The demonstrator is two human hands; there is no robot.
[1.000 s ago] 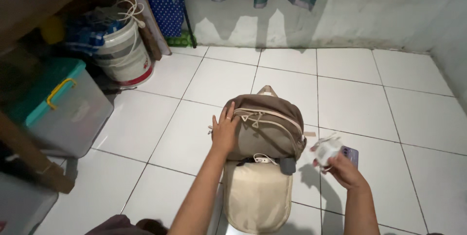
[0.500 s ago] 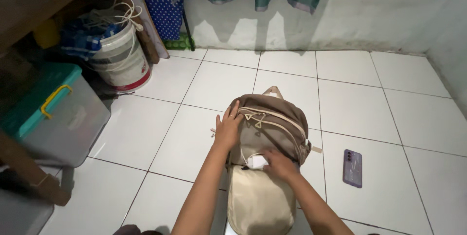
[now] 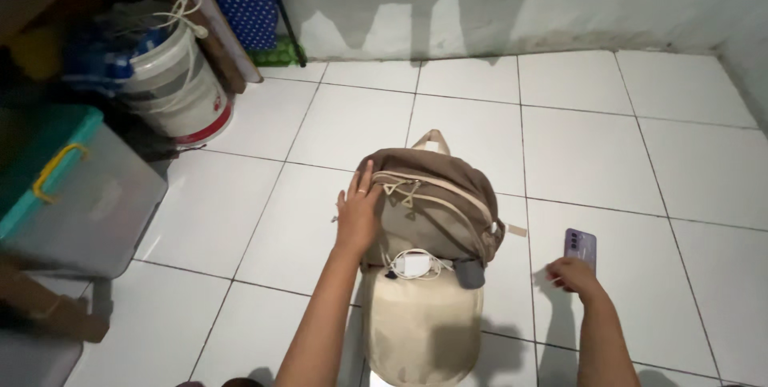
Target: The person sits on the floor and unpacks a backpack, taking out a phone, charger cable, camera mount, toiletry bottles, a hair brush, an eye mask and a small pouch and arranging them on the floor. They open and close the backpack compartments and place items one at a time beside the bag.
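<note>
The left hand (image 3: 358,215) is resting open and flat on the brown-and-beige fabric backpack (image 3: 426,251) lying on the white tiled floor (image 3: 592,155), steadying it, with a white charger and cable (image 3: 412,264) at its opening. The right hand (image 3: 573,275), fingers curled and holding nothing, is hovering just beside the purple smartphone (image 3: 581,247), seemingly mid-packing; gripping the phone would call for closing the fingers around it.

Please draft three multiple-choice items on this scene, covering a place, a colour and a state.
1. Where is the phone? A) on the white tiled floor B) on the backpack C) in the bucket
2. What colour is the storage box's lid? A) red B) teal C) white
3. How is the left hand? A) in the air B) gripping the phone C) flat on the backpack

Key: 1 A, it lies on a tile by the right hand; 2 B, teal with a yellow handle; 3 C, the palm rests on the brown top.
</note>
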